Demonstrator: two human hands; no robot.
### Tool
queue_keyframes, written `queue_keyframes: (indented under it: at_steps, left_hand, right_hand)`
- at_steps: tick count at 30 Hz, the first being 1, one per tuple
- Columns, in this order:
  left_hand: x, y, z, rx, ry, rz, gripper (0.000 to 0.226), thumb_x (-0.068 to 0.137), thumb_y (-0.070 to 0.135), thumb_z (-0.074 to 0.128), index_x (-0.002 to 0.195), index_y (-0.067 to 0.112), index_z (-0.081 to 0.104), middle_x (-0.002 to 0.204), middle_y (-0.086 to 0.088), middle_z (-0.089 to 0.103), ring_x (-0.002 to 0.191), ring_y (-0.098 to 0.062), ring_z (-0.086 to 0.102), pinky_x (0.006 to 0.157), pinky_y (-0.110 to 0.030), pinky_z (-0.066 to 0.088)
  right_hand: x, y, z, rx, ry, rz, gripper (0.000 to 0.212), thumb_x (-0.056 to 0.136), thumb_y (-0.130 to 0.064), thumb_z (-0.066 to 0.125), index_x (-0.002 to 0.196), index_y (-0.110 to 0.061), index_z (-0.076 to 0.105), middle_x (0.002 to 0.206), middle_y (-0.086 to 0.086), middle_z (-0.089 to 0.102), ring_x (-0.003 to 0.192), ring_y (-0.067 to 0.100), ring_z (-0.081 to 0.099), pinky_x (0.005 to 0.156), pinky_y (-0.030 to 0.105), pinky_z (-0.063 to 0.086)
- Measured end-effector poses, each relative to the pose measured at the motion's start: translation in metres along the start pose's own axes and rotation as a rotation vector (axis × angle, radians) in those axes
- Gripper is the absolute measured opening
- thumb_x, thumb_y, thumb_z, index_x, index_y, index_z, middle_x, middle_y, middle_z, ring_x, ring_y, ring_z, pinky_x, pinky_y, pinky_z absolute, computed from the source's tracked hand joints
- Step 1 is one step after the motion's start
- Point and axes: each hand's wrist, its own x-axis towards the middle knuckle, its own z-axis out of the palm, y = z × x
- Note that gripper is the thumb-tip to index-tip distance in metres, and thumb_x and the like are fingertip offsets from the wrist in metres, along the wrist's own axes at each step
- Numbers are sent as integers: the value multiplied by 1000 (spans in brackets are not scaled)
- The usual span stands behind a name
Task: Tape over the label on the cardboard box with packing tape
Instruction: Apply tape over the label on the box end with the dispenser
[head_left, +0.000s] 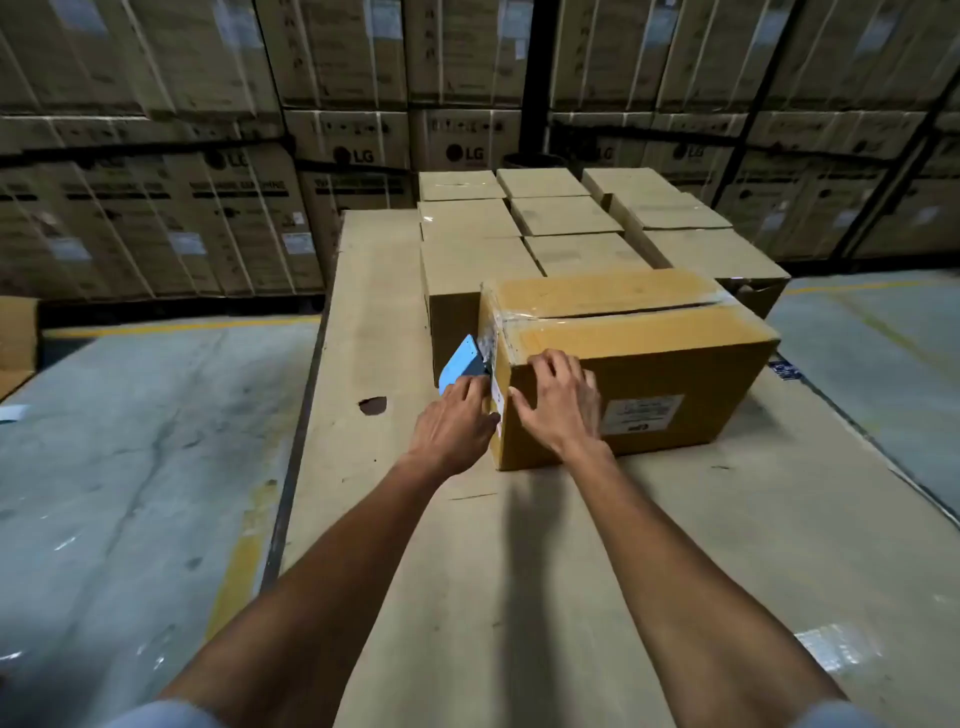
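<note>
The cardboard box (623, 364) sat on a long flat cardboard-covered surface (519, 571), its long axis running left to right across the view, and everything below is placed from it. Off its left end the blue tape dispenser (460, 364) was pressed against the end face, with the left hand (449, 423) clenched around its lower part. On that same end face a narrow white label (496, 397) showed just beside the near corner, touching or nearly touching the left fingers (the glossy tape (491, 332) appeared to run down toward it from the top). At the near left corner the right hand (558, 402) lay flat with fingers spread and unclenched, bracing the top edge and front face, gripping nothing. Further right on the front face was a second white label (641, 413), just beside that hand. Judging by this, the left hand was nearer the end label, and the pull would need to run downward along that end face
</note>
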Motion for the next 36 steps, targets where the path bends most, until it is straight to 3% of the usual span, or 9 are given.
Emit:
queue_keyframes:
  at_steps: [6,17,25,36]
  left_hand:
    - [26,-26,-1,9,9,-15,53,107,42,58,151,20,40,148,-6,53,124,-30,60,93,-50,59]
    - [44,-47,21,-44,0,-17,50,108,41,57,150,20,42,148,-8,52,126,-30,58,95,-51,57]
    - [20,-33,27,-68,-19,-38,58,107,43,61,155,17,43,161,-7,44,138,-29,51,108,-50,51]
    - [-34,24,48,-94,-11,148,68,101,35,73,159,15,43,164,-10,42,148,-30,42,117,-47,46]
  right_hand:
    - [34,-26,20,-46,-84,77,65,97,-59,56,147,-18,50,151,9,55,140,26,50,117,49,39]
    - [29,-22,31,-100,-80,73,55,102,-46,50,151,-20,45,157,9,49,146,27,43,123,51,31]
    - [-14,16,16,-62,-47,30,53,100,-43,49,148,-20,46,153,9,52,143,24,47,125,54,29]
    - [-90,70,-20,-10,-11,51,59,93,-32,48,149,-18,41,148,7,53,139,22,50,127,55,23]
